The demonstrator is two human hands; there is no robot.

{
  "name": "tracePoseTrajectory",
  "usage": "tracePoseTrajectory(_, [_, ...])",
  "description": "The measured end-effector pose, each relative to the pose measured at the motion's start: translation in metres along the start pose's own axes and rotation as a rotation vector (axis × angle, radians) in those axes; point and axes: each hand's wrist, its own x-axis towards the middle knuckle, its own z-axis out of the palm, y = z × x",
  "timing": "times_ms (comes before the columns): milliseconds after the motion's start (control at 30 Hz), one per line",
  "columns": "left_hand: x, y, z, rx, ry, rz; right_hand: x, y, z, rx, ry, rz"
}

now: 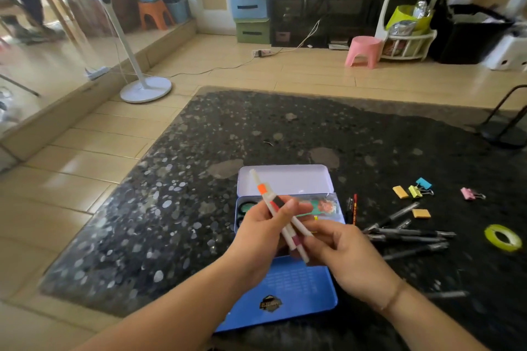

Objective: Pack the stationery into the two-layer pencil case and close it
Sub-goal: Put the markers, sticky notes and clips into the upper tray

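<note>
Pencil case open on the dark table — both hands above it.
Left hand and right hand together clamp a bundle of white markers; black pens lie beside — right of the case.

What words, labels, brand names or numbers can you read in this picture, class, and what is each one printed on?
None can be read.
Badge on the blue pencil case lid: lettering too blurred.
Faint rows of print on that lid: too small.
Red and black pens beside the case: markings too small.
</note>
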Motion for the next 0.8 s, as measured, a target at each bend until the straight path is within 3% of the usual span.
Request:
tracePoseTrajectory(100, [0.007, 0.007, -0.012, -0.046, 0.046, -0.003, 0.009, -0.001, -0.002, -0.199, 0.107, -0.06])
tracePoseTrajectory(233, [0.021, 0.019, -0.029, 0.148, 0.188, 0.002, 0.029, 0.0, -0.02, -0.579, 0.251, -0.168])
tracePoseTrajectory(400, [0.046, 0.036, -0.065, 0.839, 0.344, 0.187, 0.059, 0.015, -0.031, -1.0, 0.389, -0.285])
tracePoseTrajectory(600, [0.057, 0.028, -0.08, 1.263, 0.285, 0.185, 0.088, 0.025, -0.018, -0.997, 0.421, -0.247])
tracePoseTrajectory(800, [0.06, 0.023, -0.079, 1.42, 0.222, 0.236, 0.097, 0.031, -0.021, -1.073, 0.376, -0.284])
